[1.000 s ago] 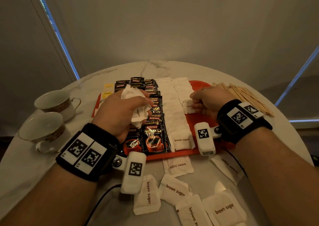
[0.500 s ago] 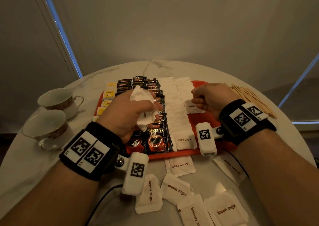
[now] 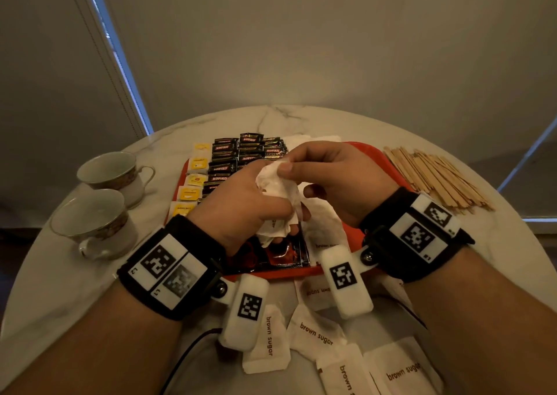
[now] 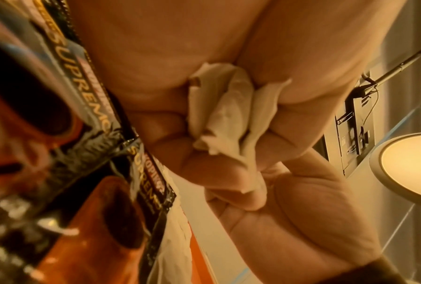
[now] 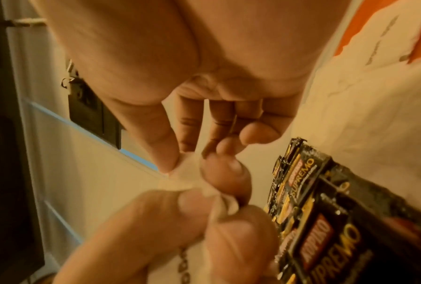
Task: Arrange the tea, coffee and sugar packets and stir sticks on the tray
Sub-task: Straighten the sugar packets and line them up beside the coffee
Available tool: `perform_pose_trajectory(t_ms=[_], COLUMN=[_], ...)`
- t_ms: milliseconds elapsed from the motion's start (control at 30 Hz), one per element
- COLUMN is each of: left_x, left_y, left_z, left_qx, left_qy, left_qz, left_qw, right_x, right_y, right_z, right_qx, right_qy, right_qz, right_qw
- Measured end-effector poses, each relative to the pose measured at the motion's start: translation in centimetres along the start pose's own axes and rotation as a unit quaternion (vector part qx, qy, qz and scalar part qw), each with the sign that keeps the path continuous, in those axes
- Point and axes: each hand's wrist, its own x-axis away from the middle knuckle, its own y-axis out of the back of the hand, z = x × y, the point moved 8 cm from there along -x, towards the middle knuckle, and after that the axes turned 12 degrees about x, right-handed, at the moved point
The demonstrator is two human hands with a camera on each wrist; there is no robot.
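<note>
Both hands are raised above a red tray [image 3: 373, 165] on a round marble table [image 3: 331, 117]. A bunch of white sugar packets [image 3: 278, 201] is clutched in the left hand [image 3: 241, 204], with fingers curled around it. One packet's top corner is pinched between thumb and forefinger of the right hand [image 3: 337, 183].

From the head view, the tray's layout is seen: yellow tea packets [image 3: 193, 183] along its left edge, black coffee packets [image 3: 238, 153] in rows beside them, and white sugar packets laid in a column [image 3: 324, 222] under the hands. Loose sugar packets marked "brown sugar" [image 3: 268, 343] lie on the table before the tray. Wooden stir sticks [image 3: 434, 177] are piled on the table just right of the tray. Two teacups [image 3: 99, 195] stand at the left.

From the left wrist view, the crumpled lower ends of the bunch [image 4: 228, 119] are shown wedged between palm and curled fingers [image 4: 216, 173], hidden from the head camera.

From the right wrist view, the pinch is shown close: the right thumb tip and forefinger [image 5: 170, 153] meet on a white corner [image 5: 180, 178], with the left fingertips just below it.
</note>
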Motion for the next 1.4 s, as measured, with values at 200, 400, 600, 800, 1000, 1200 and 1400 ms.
perform_pose_trajectory(t_ms=[200, 400, 600, 800, 1000, 1200, 1400], left_x=[-0.1, 0.0, 0.0, 0.2, 0.3, 0.0, -0.2], left_y=[1.1, 1.7, 2.9, 2.4, 2.0, 2.8, 3.0], left_z=[-0.3, -1.4, -1.7, -2.0, -1.7, -1.0, -0.8], left_qx=[0.064, 0.138, 0.086, 0.084, 0.071, 0.011, 0.055], left_qy=[-0.012, -0.049, -0.113, -0.119, -0.096, -0.061, -0.056], left_qz=[-0.051, -0.094, -0.138, -0.118, -0.107, -0.115, -0.120], left_qw=[0.997, 0.985, 0.980, 0.982, 0.987, 0.991, 0.990], right_x=[-0.2, -0.4, -0.2, -0.1, -0.6, -0.6, -0.8], right_y=[1.6, 1.7, 0.8, 0.1, 0.3, 2.0, 3.4], right_z=[-0.5, -0.6, -0.3, -0.8, -1.6, -1.5, -0.3], right_qx=[-0.122, -0.058, -0.041, -0.001, -0.078, -0.027, 0.073], right_qy=[-0.035, -0.015, -0.016, -0.033, -0.051, -0.049, -0.032], right_qz=[-0.069, -0.078, -0.003, 0.050, 0.028, -0.017, -0.032], right_qw=[0.989, 0.995, 0.999, 0.998, 0.995, 0.998, 0.996])
